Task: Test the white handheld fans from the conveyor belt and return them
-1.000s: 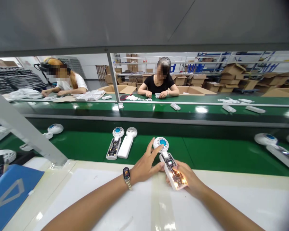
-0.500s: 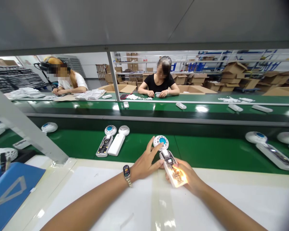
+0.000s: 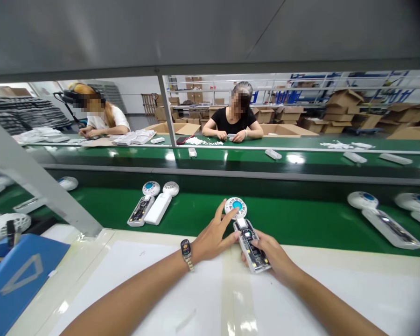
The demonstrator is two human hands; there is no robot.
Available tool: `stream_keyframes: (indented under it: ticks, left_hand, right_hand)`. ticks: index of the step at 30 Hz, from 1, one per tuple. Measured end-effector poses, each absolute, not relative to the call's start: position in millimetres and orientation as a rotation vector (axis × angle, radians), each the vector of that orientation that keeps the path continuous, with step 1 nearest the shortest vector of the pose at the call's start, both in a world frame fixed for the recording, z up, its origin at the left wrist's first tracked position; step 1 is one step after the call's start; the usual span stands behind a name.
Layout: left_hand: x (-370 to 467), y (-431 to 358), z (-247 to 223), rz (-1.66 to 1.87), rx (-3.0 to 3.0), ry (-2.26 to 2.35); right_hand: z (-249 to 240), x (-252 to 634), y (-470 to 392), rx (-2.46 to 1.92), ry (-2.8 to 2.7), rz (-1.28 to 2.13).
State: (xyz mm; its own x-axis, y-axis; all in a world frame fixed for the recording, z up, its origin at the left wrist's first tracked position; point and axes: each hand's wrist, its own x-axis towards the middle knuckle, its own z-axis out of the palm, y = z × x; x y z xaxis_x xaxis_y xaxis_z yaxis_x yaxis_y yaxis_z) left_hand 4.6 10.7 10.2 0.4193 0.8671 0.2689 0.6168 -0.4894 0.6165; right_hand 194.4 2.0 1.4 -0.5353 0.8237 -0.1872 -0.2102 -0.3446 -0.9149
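A white handheld fan [image 3: 251, 242] is tilted between my hands over the near bench edge. Its round slotted head has a blue centre, and the handle is uncovered, showing a dark circuit board and a small lit white spot. My right hand [image 3: 270, 252] is closed around the handle's lower part, thumb on the board side. My left hand [image 3: 213, 233] holds the fan at the head, one finger over the blue centre and the thumb against the handle's upper edge. The underside fingers of my right hand are mostly hidden.
Beside my hands, a green belt [image 3: 196, 217] carries an uncovered fan [image 3: 140, 210], a white-backed fan [image 3: 158, 209] and, at right, another uncovered fan [image 3: 388, 226]. A slanted metal post [image 3: 45, 182] and blue bin [image 3: 31, 280] stand left. Two people work across the far belt.
The bright orange-yellow glow in the held fan's handle has gone out. Fans on the near belt have shifted left, while casings on the far belt have shifted right. My hands stay almost still.
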Motion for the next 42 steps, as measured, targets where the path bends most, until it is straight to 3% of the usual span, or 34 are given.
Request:
stream_keyframes:
  ticks: [42]
  left_hand:
    - [4.1, 14.1, 10.0, 0.802, 2.257, 1.278]
  right_hand:
    - [-6.7, 198.5, 6.5, -0.757, -1.280, 1.977]
